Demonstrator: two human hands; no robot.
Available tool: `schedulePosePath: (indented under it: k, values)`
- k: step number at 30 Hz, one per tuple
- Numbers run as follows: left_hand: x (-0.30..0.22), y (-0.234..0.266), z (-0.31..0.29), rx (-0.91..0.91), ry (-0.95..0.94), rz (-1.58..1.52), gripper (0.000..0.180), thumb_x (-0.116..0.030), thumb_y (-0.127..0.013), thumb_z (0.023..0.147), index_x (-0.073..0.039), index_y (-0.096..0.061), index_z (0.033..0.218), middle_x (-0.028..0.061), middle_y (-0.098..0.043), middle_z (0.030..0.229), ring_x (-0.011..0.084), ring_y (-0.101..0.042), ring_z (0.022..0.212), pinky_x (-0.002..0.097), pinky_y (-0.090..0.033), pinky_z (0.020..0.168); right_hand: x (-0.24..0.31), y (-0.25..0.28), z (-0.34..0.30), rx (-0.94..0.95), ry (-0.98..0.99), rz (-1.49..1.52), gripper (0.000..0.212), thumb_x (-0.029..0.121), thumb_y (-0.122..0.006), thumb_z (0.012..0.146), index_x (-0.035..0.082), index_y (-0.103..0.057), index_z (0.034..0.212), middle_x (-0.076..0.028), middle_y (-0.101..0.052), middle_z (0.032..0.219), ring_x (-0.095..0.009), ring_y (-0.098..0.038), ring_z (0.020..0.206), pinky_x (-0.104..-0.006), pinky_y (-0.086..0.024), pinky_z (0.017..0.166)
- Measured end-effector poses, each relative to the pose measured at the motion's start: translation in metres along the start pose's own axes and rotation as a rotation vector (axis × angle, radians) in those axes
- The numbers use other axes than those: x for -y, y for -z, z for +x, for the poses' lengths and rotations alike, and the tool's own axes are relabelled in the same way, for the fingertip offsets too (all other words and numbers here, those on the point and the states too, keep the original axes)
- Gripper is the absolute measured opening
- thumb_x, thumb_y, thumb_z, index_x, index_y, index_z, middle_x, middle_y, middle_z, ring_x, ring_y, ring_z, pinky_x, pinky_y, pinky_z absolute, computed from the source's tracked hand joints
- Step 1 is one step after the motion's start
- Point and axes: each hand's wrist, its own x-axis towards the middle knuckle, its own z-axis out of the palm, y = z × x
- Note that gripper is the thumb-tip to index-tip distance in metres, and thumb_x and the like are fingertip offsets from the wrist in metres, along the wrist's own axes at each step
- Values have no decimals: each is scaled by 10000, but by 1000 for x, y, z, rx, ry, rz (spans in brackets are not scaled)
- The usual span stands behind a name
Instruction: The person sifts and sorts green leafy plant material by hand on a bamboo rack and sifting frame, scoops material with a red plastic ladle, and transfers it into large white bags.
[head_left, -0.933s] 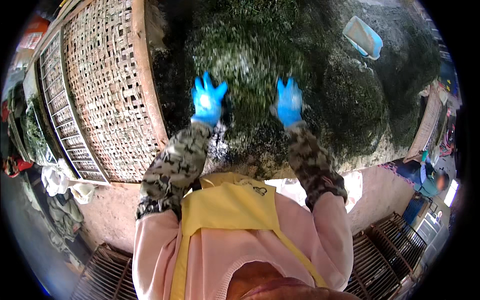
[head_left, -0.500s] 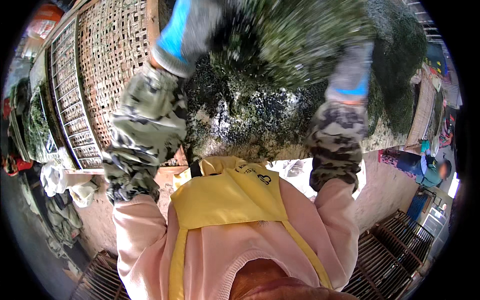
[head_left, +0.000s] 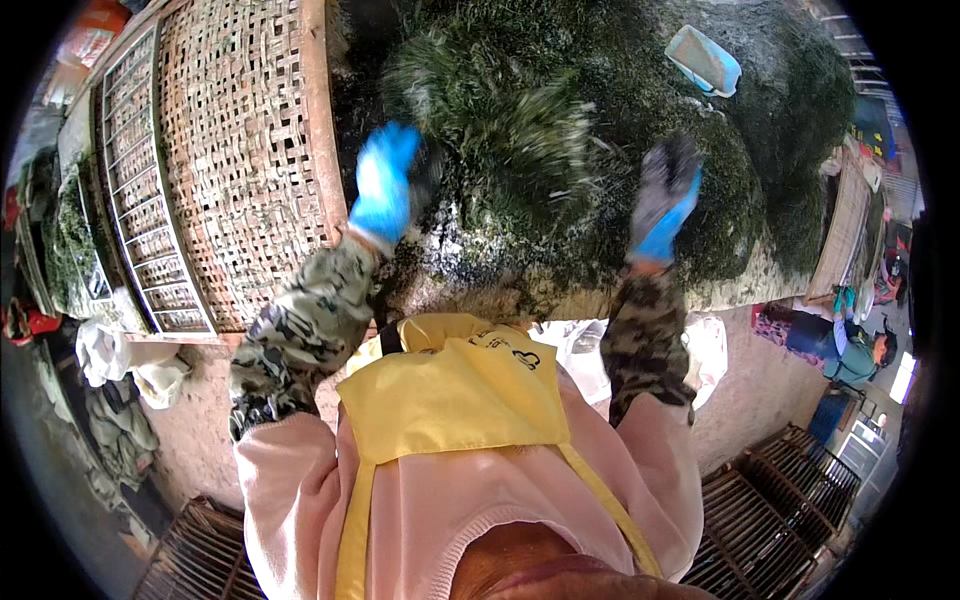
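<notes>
In the upper middle of the frame, from my remote seat, I see a loose heap of dark green, shredded leafy matter [head_left: 500,165] spread over a work surface [head_left: 735,290], with a blurred tuft of it between the two gloved hands; the left hand [head_left: 385,185], in a blue-and-grey work glove, lies left of the tuft with its blue back toward me, and its fingers are too blurred and its palm too hidden for me to tell whether it grips anything; the right hand [head_left: 663,200], in a matching glove, lies right of the tuft with its grey palm turned inward, fingers straightened and spread off the leaves, nothing clasped that I can see; the two hands are well apart.

At the upper right I make out a blue, shallow, scoop-like plastic container [head_left: 703,62] on the leafy matter; at the upper left stands a wood-edged panel of woven, open lattice strips [head_left: 240,150], with a pale ladder-like frame [head_left: 150,190] along its left side; at the right edge, a co-worker in a teal top [head_left: 850,355] is near another surface.
</notes>
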Motion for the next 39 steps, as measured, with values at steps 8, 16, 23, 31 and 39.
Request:
schedulePosePath:
  k: [8, 16, 23, 31, 39]
  values:
    - [39, -56, -4, 425, -147, 986, 724, -106, -542, 862, -369, -309, 1495, 208, -281, 1536, 518, -250, 1389, 686, -244, 1065, -98, 9, -95, 1300, 179, -2038, 733, 385, -682, 814, 258, -391, 1475, -236, -501, 1336, -492, -345, 1332, -657, -213, 1107]
    - [1, -70, 135, 310, -223, 932, 512, -113, -604, 824, -258, -525, 1309, 154, -545, 1118, 394, -568, 1051, 504, -513, 802, -181, -75, 20, 962, 527, -2117, 739, 301, -770, 700, 250, -514, 1392, -104, -659, 981, -352, -572, 990, -589, -432, 821]
    - [43, -56, 78, 280, 581, -273, 345, -209, -542, 923, -107, -600, 1247, 126, -688, 986, 231, -679, 875, 386, -564, 732, -177, -28, -13, 907, 582, -1499, 567, 167, -757, 728, 75, -586, 1260, -60, -529, 691, -219, -523, 609, -389, -424, 534]
    - [-42, -49, 8, 470, 522, -1634, 337, -167, -398, 1008, -11, -503, 1287, 153, -619, 1212, 265, -626, 1082, 409, -516, 973, -88, 8, -51, 179, -635, -115, 333, 162, -571, 925, 64, -551, 1243, -2, -512, 634, -124, -449, 390, -279, -526, 446]
    - [-264, 61, 79, 735, -697, -1313, 326, -131, -539, 956, -10, -551, 1258, 131, -658, 1105, 232, -634, 1022, 369, -459, 1029, 127, -170, 1, 611, 437, -331, 550, 203, -631, 900, 49, -438, 1391, -127, -558, 1259, -269, -628, 1034, -356, -617, 743]
